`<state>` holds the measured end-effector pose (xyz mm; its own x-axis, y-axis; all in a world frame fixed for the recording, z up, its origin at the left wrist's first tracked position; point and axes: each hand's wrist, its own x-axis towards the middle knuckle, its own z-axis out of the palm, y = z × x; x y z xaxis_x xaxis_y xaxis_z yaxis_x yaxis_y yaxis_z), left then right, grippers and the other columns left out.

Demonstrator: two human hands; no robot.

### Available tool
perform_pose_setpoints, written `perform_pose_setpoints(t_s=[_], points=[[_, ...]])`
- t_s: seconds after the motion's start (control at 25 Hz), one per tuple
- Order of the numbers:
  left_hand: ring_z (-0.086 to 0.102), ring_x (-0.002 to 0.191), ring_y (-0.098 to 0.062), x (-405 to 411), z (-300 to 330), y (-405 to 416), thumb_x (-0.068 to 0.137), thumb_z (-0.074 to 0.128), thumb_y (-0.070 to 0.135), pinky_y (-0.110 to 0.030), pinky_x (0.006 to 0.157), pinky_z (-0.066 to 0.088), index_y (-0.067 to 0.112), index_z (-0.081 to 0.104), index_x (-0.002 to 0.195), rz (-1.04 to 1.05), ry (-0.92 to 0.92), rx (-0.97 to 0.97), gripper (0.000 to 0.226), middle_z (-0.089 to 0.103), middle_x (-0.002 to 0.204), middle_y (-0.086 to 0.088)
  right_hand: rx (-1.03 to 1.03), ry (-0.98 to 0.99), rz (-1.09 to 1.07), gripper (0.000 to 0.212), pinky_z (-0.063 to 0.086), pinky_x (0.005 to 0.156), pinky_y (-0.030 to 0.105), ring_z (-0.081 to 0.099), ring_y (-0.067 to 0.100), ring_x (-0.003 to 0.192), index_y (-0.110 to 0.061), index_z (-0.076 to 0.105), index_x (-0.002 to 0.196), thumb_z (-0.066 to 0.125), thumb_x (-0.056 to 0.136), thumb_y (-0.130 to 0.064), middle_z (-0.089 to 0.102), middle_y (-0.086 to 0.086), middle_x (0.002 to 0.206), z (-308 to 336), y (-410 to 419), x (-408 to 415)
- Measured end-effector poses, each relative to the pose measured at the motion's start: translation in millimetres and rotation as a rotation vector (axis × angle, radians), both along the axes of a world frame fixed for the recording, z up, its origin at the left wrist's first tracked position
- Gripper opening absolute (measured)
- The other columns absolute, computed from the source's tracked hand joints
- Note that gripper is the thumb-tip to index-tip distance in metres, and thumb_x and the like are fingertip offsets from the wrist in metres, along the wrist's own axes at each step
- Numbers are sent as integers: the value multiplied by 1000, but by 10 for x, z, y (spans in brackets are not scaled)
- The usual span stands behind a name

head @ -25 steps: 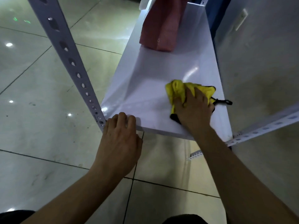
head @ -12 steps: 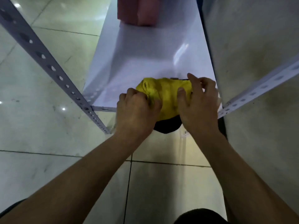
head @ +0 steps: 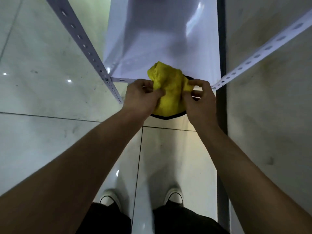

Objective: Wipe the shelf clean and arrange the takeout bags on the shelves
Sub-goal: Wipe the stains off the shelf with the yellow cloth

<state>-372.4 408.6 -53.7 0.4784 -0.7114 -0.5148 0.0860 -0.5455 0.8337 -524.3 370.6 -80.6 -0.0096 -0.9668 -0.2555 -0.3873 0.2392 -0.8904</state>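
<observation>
Both hands, left (head: 141, 97) and right (head: 200, 98), pinched the bunched cloth (head: 168, 92); its long axis ran toward the shelf (head: 162, 39).

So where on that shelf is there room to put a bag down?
The white shelf shows bare from the yellow cloth back to the top of the picture, between the left post and the wall. The front edge is crowded: the left hand and right hand bunch the cloth there.
</observation>
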Motion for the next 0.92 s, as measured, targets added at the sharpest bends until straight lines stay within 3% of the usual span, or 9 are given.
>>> perform_pose_setpoints(t_s=[0.12,0.2,0.28,0.36,0.48,0.64,0.76,0.92], points=[[68,87,-24,-28,573,445,80,78,11,-45,82,57,17,64,92,62,127,17,20,67,85,-4,93,-73,-46,31,47,63,11,62,-9,77,-30,61,121,64,91,-21,67,-9,98,516,315,-85],[69,92,-28,-57,991,662,81,77,7,-50,87,55,18,62,90,91,180,19,20,68,85,-5,173,-108,-17,34,44,61,6,62,-5,87,-35,61,124,64,92,-24,67,-7,106,911,476,-119],[68,87,-25,-87,1426,833,82,75,4,-48,87,55,16,61,91,107,215,6,21,70,82,-3,219,-120,23,39,45,62,7,65,5,95,-37,60,127,64,91,-23,69,-3,110,1316,621,-143],[67,86,-24,-112,1957,982,83,74,3,-45,84,53,13,61,98,119,263,-10,22,72,88,-7,235,-158,30,42,49,67,16,67,14,96,-37,60,127,67,89,-19,71,3,106,1831,753,-172],[68,88,-23,-157,2771,1154,85,72,3,-38,81,51,10,60,109,94,312,-30,28,72,100,-12,205,-206,34,45,53,68,20,67,17,94,-37,61,125,70,88,-12,72,4,107,2642,924,-230],[70,85,-14,-218,3884,1296,86,70,1,-33,80,54,13,59,104,67,366,-95,25,73,94,-6,143,-285,21,48,60,75,34,69,18,90,-38,61,125,70,88,-9,74,6,107,3759,1062,-368],[70,88,-17,-235,4590,1321,86,70,1,-36,82,55,12,60,105,23,354,-146,25,73,92,-5,100,-320,-7,50,58,75,32,71,17,94,-42,61,125,71,88,-9,73,5,109,4451,1114,-418],[73,80,-13,-222,5364,1286,86,71,1,-26,66,56,6,59,113,-58,338,-215,30,77,85,0,5,-377,-57,52,58,71,28,72,19,96,-43,62,124,71,88,-7,74,5,111,5246,1125,-418]])
